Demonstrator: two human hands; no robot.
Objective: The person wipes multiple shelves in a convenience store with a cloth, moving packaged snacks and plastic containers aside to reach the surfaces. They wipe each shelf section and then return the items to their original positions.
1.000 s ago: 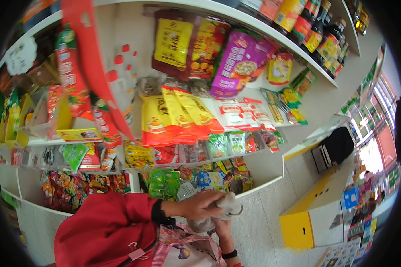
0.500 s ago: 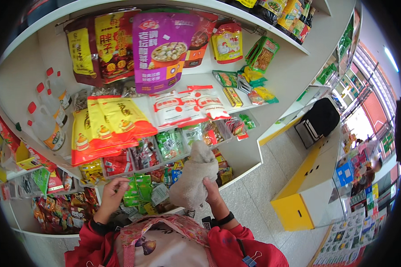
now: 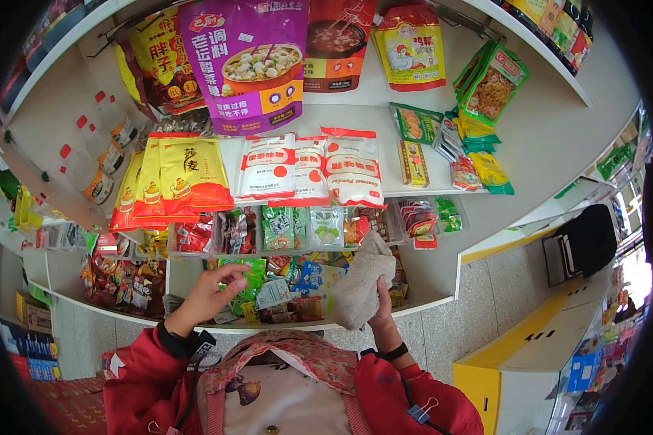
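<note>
A crumpled grey-beige cloth (image 3: 359, 286) hangs from my right hand (image 3: 383, 303), whose fingers are closed on its right side. The cloth covers part of the low bin of small packets. Over the left part of that bin, my left hand (image 3: 214, 293) is loosely curled, thumb and forefinger a little apart, with nothing seen in it. Closest to its fingertips are green packets (image 3: 255, 278); whether it touches them I cannot tell. Above the bin, yellow-and-red bags (image 3: 189, 177) and white-and-red bags (image 3: 268, 167) lie on the shelf.
A row of clear trays (image 3: 326, 228) with small packets runs along the shelf front. Red-capped bottles (image 3: 87, 174) stand at the left. Behind hang a large purple pouch (image 3: 247, 72) and a yellow-and-red pouch (image 3: 411, 51). To the right are a yellow-and-white counter (image 3: 479, 388) and a black chair (image 3: 591, 235).
My view has shifted squarely toward the shelf. The left hand has moved rightward over the green packets, its fingers more curled. The cloth stays in my right hand, now hanging in a different shape.
</note>
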